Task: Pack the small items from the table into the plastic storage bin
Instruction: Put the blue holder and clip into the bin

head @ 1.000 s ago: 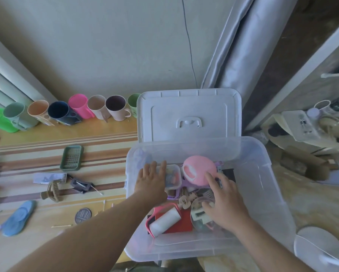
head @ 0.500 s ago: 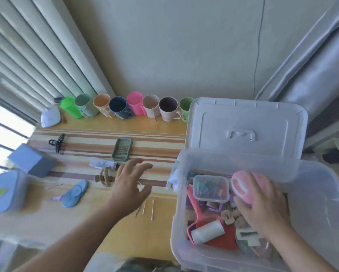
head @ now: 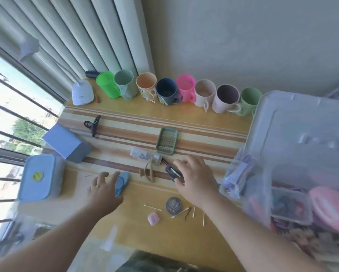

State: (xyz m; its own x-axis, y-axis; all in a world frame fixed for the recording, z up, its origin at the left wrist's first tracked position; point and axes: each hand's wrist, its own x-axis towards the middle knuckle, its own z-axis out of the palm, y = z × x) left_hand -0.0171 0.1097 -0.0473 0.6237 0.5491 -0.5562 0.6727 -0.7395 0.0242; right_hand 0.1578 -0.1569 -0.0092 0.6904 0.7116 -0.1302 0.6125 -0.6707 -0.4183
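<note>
Head view of a wooden counter (head: 184, 238) with a striped runner, both hands reaching over it. The left hand (head: 103, 190) lies low over the counter with its fingers (head: 102, 176) spread and nearly straight, the thumb side touching a flat blue oval item (head: 122, 182); whether it has a hold on that item cannot be told because of blur. The right hand (head: 196, 179) reaches over a small black clip-like tool (head: 172, 171), its thumb and forefinger curled at either end of the tool and touching it; a firm pinch cannot be confirmed. Just left of the tool lies a tan hair claw (head: 149, 171), and beyond it a small printed packet (head: 145, 157) and a green grid tray (head: 167, 141). Nearer the viewer lie a grey round disc (head: 173, 205), a pink eraser-like block (head: 153, 218) and several cotton swabs (head: 152, 207). The plastic storage bin (head: 262, 185) stands at the right edge of the counter, lid (head: 302, 122) raised behind it, with a pink round case (head: 330, 209) and a small clear box (head: 290, 206) inside. A row of coloured mugs (head: 166, 91) lines the wall. A black hair claw (head: 93, 125), a blue block (head: 68, 145) and a blue lidded box (head: 41, 177) sit toward the window.
</note>
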